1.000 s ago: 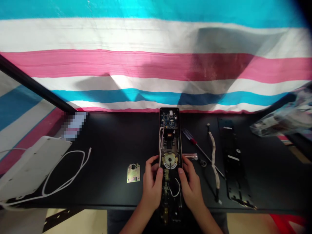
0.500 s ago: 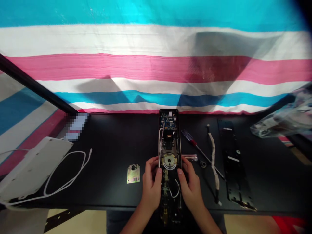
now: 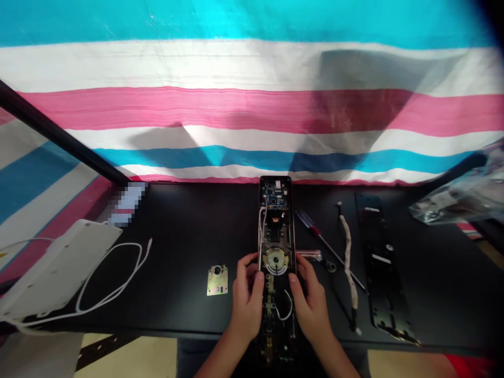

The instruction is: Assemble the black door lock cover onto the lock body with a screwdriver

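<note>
Both hands grip an opened, long black electronic door lock housing (image 3: 275,241), one on each side. Its inside faces up: a blue circuit board is at the far end, a round metal-and-white part in the middle, and a loose white wire loop lower down. My left hand (image 3: 249,294) is closed on the left edge with the thumb on the rim. My right hand (image 3: 309,294) holds the right edge the same way, fingers partly hidden underneath. The near end of the housing reaches past the table edge and is dark. Left of my left hand lies a small yellowish metal plate (image 3: 218,281).
To the right lie a screwdriver (image 3: 311,223), a wrapped cable (image 3: 347,252), a small round metal part (image 3: 329,266) and a long black plate (image 3: 380,247). A plastic bag (image 3: 444,202) is farther right. At left are a white box (image 3: 63,268) and a white cord (image 3: 136,273).
The view has shifted a little, so most things appear slightly farther right. Both hands keep the same hold on the housing, and nothing on the table has visibly moved.
</note>
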The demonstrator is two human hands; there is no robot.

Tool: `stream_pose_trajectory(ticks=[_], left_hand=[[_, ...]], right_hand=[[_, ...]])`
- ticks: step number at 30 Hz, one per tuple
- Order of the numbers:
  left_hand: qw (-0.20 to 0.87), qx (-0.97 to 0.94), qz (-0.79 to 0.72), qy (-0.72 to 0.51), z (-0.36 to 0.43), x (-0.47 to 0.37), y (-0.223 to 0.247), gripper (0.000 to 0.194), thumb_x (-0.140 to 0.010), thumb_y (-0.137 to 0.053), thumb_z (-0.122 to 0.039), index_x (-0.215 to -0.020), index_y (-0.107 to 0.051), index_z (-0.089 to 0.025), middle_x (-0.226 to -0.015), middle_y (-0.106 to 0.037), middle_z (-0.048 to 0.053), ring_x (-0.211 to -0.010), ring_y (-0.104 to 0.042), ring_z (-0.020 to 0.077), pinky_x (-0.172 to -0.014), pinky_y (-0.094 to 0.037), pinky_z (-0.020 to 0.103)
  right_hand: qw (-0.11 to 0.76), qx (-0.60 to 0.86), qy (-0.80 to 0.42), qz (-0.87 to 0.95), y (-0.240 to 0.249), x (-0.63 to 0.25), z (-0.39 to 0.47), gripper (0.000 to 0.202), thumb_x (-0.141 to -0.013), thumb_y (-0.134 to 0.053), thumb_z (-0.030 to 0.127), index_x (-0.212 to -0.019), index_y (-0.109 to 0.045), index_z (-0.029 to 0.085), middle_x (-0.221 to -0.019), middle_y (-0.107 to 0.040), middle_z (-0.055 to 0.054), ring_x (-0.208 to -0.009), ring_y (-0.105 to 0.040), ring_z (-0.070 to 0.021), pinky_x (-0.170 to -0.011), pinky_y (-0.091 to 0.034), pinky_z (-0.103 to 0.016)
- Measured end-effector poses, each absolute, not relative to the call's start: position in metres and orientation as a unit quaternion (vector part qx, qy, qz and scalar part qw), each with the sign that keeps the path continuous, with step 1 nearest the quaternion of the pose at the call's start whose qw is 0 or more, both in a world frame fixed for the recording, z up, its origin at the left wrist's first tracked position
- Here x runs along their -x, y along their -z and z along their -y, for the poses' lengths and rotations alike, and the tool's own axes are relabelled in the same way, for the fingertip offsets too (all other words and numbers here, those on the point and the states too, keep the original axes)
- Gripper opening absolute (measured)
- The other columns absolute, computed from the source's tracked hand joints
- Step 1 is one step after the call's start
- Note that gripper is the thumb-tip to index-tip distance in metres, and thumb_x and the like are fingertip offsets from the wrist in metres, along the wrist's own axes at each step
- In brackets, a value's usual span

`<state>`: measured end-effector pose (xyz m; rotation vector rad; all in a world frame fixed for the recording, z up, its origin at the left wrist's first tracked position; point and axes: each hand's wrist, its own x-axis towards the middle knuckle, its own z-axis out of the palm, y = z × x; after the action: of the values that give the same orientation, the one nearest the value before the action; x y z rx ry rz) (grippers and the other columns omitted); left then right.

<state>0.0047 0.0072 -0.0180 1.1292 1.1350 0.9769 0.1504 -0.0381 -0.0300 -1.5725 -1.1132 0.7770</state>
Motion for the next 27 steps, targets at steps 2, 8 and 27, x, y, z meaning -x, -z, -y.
stream_pose_trajectory(ticks=[2,8,27], left_hand=[[0.593,-0.485,-0.484,-0.422,-0.0072,-0.0052,0.0178,0.032,-0.101,-0.051,-0.039,-0.128,-0.049,-0.023,-0.117,-0.071,0.008,-0.105,-0.068,0.0217,-0.088,-0.052,0.032],[0.592,-0.489,-0.481,-0.422,-0.007,-0.0053,0.0169,0.031,-0.101,-0.051,-0.038,-0.128,-0.049,-0.023,-0.115,-0.071,0.008,-0.101,-0.068,0.0208,-0.089,-0.051,0.033],[0.67,-0.341,-0.434,-0.496,-0.0147,-0.0024,0.0201,0.031,-0.099,-0.055,-0.041,-0.118,-0.068,-0.02,-0.135,-0.066,0.012,-0.122,-0.063,0.0291,-0.099,-0.05,0.039]], right_hand=[[0.506,0.652,-0.325,0.461,0.0302,-0.1504,0.0382,0.043,-0.101,-0.049,0.035,-0.142,-0.046,0.023,-0.126,-0.07,-0.011,-0.113,-0.069,-0.0235,-0.091,-0.057,-0.033],[0.501,0.658,-0.326,0.459,0.0313,-0.1511,0.0391,0.043,-0.101,-0.049,0.035,-0.142,-0.047,0.024,-0.126,-0.07,-0.01,-0.117,-0.067,-0.0236,-0.091,-0.057,-0.032],[0.577,0.625,-0.332,0.408,0.0326,-0.1534,0.0407,0.043,-0.1,-0.053,0.037,-0.141,-0.05,0.028,-0.133,-0.064,-0.008,-0.121,-0.062,-0.0246,-0.1,-0.051,-0.038]])
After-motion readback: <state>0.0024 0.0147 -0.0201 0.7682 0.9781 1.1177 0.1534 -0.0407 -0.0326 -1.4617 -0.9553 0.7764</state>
